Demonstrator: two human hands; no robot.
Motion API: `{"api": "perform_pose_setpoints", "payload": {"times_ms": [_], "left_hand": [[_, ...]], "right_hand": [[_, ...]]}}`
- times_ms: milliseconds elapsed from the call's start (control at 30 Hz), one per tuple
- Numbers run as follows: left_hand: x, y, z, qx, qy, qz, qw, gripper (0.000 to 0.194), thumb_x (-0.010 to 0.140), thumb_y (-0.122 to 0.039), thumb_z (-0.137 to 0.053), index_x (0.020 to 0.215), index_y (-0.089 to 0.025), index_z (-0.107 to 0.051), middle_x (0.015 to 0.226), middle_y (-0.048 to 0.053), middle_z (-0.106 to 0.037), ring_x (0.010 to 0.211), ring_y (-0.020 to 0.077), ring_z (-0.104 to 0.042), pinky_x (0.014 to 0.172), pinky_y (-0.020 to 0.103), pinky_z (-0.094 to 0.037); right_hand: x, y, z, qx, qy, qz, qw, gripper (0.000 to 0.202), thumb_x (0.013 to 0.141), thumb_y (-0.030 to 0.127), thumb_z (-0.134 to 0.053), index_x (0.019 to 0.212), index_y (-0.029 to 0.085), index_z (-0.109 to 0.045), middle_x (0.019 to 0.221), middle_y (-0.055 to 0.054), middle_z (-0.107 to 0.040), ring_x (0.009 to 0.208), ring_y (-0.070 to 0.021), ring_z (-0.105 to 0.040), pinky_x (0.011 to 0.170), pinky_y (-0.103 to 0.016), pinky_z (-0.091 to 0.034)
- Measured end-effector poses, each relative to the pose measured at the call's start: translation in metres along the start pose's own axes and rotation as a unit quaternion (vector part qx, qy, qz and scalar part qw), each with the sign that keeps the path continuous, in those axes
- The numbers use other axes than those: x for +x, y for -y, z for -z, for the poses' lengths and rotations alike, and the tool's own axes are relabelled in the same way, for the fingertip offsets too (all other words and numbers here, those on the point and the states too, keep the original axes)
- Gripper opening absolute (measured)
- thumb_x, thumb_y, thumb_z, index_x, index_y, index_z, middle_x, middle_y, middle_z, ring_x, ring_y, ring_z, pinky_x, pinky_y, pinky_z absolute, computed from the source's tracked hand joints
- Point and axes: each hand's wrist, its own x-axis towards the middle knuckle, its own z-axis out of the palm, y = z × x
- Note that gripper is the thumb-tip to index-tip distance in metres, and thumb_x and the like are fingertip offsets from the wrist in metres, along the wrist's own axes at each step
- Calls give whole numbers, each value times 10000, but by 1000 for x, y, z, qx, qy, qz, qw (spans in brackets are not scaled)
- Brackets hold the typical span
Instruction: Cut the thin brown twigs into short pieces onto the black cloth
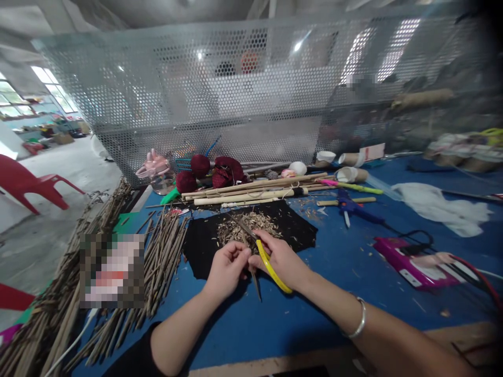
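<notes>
My right hand [282, 261] is closed round the yellow handle of a pair of scissors [271, 268], whose blades point away over a pile of short cut stem pieces [230, 230]. Close beside it, my left hand [229, 266] pinches a thin dry stem [256, 285]; one end of the stem sticks out below the fingers toward me. The fingertips of both hands almost meet, and part of the stem is hidden by them. Under the pile lies a black cloth [200, 251] on the blue tabletop [220, 335].
Long dry stems [165, 256] lie in bundles at the left. Behind the cloth are wooden sticks [251, 195] and dark red balls [200, 165]. A blue glue gun [356, 209], a magenta device [412, 267] and white plastic [440, 201] lie right. A perforated metal panel [251, 104] stands behind.
</notes>
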Motion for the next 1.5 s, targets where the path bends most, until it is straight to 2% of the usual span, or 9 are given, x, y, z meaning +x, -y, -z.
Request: {"api": "perform_pose_setpoints", "payload": {"times_ms": [167, 433, 567, 767, 933, 1100, 1200, 1367, 1500], "left_hand": [[1, -1, 0, -5, -12, 2, 1000, 312, 707, -446, -583, 727, -146, -499, 514, -21, -550, 427, 67, -489, 383, 150, -364], [1, 1, 3, -7, -26, -17, 999, 305, 702, -436, -594, 723, -144, -510, 556, -34, -526, 421, 45, -428, 386, 150, -368], [0, 1, 3, -7, -27, -26, 999, 290, 717, -429, -578, 733, -147, -511, 571, -29, -536, 434, 45, -430, 401, 152, -375], [1, -1, 3, 4, -19, -29, 999, 297, 706, -428, -590, 716, -139, -521, 523, -51, -456, 406, 38, -394, 373, 148, -359], [1, -1, 3, 8, -29, -22, 999, 307, 698, -439, -596, 723, -141, -528, 520, -46, -483, 403, 43, -410, 374, 149, -360], [3, -1, 4, -7, -42, -15, 999, 313, 697, -451, -592, 737, -149, -519, 515, -30, -538, 415, 57, -447, 380, 148, -357], [4, -1, 5, -31, -59, -21, 998, 323, 685, -455, -603, 751, -151, -518, 563, -21, -559, 438, 62, -465, 382, 148, -361], [4, 0, 5, -28, -51, -26, 998, 322, 698, -446, -596, 763, -140, -520, 592, -14, -559, 439, 51, -451, 385, 147, -360], [2, 0, 5, -12, -35, -29, 999, 311, 711, -439, -585, 763, -137, -528, 592, -18, -551, 425, 43, -429, 381, 147, -354]], "right_hand": [[0, -1, 1, -30, 1, -12, 999, 543, 733, 466, -568, 1166, 161, -450, 698, -3, -578, 599, -135, -522, 544, -227, -379], [-2, 0, 1, -93, 0, 0, 996, 643, 699, 440, -598, 1247, 210, -351, 1150, -93, -513, 978, -213, -523, 818, -331, -400], [-1, -2, -1, -92, -8, 6, 996, 662, 696, 455, -599, 1252, 198, -348, 1213, -107, -471, 1071, -226, -476, 890, -353, -372], [-1, -1, -3, -66, -16, 27, 997, 622, 695, 428, -618, 1227, 196, -395, 1142, -104, -523, 986, -214, -523, 836, -329, -399], [0, 0, -4, -28, 2, 8, 1000, 528, 715, 436, -603, 1154, 182, -455, 784, -27, -601, 647, -148, -533, 599, -240, -412], [2, -2, -4, -29, -2, -4, 1000, 443, 755, 435, -548, 1104, 172, -477, 654, 6, -564, 561, -128, -502, 521, -216, -373], [1, -1, -1, -76, -11, -11, 997, 513, 735, 434, -565, 1162, 184, -428, 721, -9, -589, 618, -148, -539, 568, -234, -389], [-1, 2, 0, -114, -1, 1, 993, 583, 708, 425, -590, 1211, 213, -386, 1067, -78, -565, 891, -190, -565, 751, -296, -410], [-1, 1, -3, -105, 0, 17, 994, 611, 694, 446, -604, 1214, 201, -396, 1099, -91, -554, 930, -200, -554, 784, -304, -410]]}}
